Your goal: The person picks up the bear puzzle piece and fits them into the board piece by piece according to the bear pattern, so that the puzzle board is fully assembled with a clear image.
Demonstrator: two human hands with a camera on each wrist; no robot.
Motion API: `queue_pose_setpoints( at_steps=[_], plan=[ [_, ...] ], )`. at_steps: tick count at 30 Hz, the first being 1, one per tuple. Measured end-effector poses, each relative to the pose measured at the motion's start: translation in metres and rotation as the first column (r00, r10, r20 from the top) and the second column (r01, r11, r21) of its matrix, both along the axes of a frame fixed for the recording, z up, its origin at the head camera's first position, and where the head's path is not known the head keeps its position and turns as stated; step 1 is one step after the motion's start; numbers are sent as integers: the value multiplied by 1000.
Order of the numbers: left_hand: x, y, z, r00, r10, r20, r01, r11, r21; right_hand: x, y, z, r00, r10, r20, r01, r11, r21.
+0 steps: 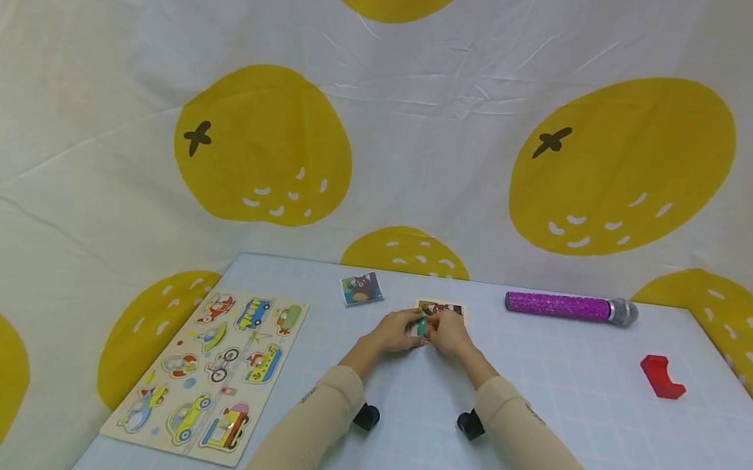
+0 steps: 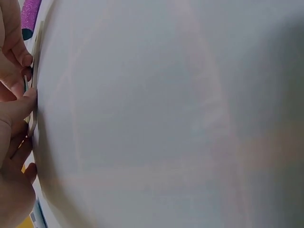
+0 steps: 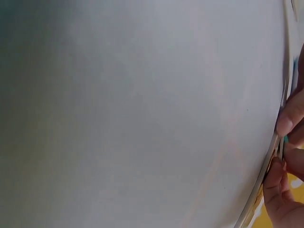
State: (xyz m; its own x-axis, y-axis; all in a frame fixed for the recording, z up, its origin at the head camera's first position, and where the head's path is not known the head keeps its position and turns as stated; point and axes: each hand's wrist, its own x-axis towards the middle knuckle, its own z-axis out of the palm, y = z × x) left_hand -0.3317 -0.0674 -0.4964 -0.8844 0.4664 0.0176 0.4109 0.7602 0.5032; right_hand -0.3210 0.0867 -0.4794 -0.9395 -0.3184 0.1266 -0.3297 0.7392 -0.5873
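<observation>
A small picture board [image 1: 458, 308] with a pale rim lies on the table between the hands, largely hidden by them. My left hand [image 1: 399, 330] grips its left side, the thumb [image 2: 29, 95] at the near edge and the other fingers behind. From the right, my right hand [image 1: 451, 332] reaches over the board, thumb and finger pinching a thin piece [image 3: 280, 151] close over its surface. Something teal [image 1: 422, 326] shows between the two hands. A loose picture piece [image 1: 362, 288] with a dark animal on it lies to the left, beyond the left hand.
On the left lies a wooden vehicle puzzle board [image 1: 233, 383]. A purple glitter microphone [image 1: 558, 305] rests at the back right, with a red notched block [image 1: 661, 377] nearer. Behind the table hangs a white cloth [image 1: 431, 154] with yellow fruit.
</observation>
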Motion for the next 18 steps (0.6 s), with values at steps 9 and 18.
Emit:
queue_pose_setpoints(
  at_steps=[9,18],
  plan=[
    [0,-1,0,1000,-12,-5,12,1000,3,-1,-2,-1,989,-134,61,138,987,-81],
    [2,0,2,1000,-9,-1,9,1000,-2,0,-5,-2,997,-76,6,76,997,16]
  ],
)
